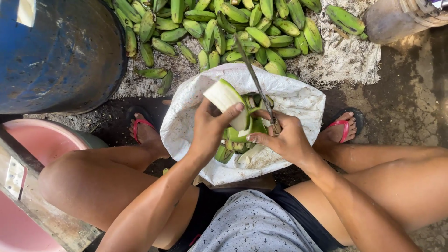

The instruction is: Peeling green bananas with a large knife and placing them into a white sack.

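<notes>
Green banana (227,99), half peeled and pale, gripped by left hand (210,128) fingers above white sack (298,100). Right hand (282,137) fist closed around knife (254,77); handle hidden. Peels crowd sack interior; blue barrel (56,51) cut off at the frame's left.

The left hand (211,126) gripped a half-peeled green banana (228,100) over a white sack (298,100) while the right hand (282,137) held a knife (254,77).

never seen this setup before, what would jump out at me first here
The heap of green bananas on the sack mat at the top. Below it, the left hand holds a half-peeled banana and the right hand a long knife, over a white sack of green peels. A blue drum fills the top left.
</notes>
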